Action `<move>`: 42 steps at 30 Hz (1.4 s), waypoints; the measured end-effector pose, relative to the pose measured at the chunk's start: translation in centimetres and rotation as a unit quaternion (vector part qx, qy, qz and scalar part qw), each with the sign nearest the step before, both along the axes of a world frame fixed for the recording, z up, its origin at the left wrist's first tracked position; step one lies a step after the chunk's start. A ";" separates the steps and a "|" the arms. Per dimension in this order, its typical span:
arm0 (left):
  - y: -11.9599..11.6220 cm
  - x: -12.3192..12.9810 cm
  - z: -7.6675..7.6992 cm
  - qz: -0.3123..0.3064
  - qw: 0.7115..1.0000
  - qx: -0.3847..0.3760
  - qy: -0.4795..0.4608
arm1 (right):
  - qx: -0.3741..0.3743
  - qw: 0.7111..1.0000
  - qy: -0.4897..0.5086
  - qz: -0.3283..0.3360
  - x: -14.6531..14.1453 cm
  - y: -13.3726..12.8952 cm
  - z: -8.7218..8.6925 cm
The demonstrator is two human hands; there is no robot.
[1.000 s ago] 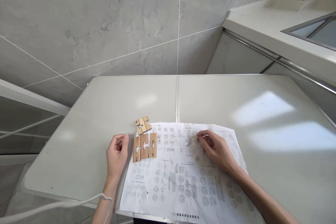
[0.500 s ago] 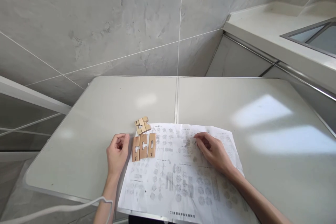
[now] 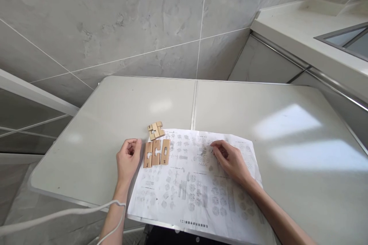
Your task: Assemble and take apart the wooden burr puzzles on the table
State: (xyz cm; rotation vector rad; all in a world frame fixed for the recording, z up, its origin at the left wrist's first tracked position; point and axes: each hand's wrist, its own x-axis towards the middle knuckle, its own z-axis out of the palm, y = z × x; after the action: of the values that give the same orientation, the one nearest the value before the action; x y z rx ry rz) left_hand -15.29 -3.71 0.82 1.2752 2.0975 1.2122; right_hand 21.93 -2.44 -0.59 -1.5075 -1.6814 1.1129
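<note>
A large printed sheet with rows of small diagrams lies on the table. On its upper left corner rest three notched wooden pieces side by side, marked with numbers. Just behind them sits a smaller cluster of lighter wooden pieces fitted together. My left hand lies left of the pieces, fingers curled into a loose fist with nothing visible in it. My right hand rests on the right part of the sheet, thumb and forefinger drawn together; whether something small is between them is hidden.
The pale folding table has a seam down its middle. A white cable crosses at my left wrist. Behind stands a grey tiled wall, and at the right is a counter with a dark-framed inset.
The view has tilted slightly, so table, sheet and pieces appear a little higher. Both hands keep nearly the same poses and places relative to the sheet.
</note>
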 end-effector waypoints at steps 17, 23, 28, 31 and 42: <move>0.0 -0.3 -0.2 -0.006 1.000 0.006 0.004 | 0.014 1.000 -0.003 0.006 -0.1 0.1 0.2; -0.1 -0.3 -0.4 -0.009 1.000 0.005 0.008 | 0.017 1.000 -0.012 0.007 0.0 0.1 -0.2; -0.3 -0.3 -0.2 -0.016 1.000 0.004 0.015 | 0.021 1.000 -0.011 0.010 0.0 0.1 -0.3; -0.5 -0.2 0.0 -0.018 1.000 0.004 0.017 | 0.020 1.000 -0.012 0.016 -0.1 0.1 -0.3; -0.5 -0.3 0.1 -0.026 0.999 -0.004 0.020 | -0.018 0.999 0.015 0.034 1.1 -1.2 2.6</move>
State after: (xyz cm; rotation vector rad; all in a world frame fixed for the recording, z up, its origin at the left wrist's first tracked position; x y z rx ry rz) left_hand -15.55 -4.22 0.88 1.3532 2.0820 1.1650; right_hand 22.99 -3.61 2.03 -1.4582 -1.7130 1.2023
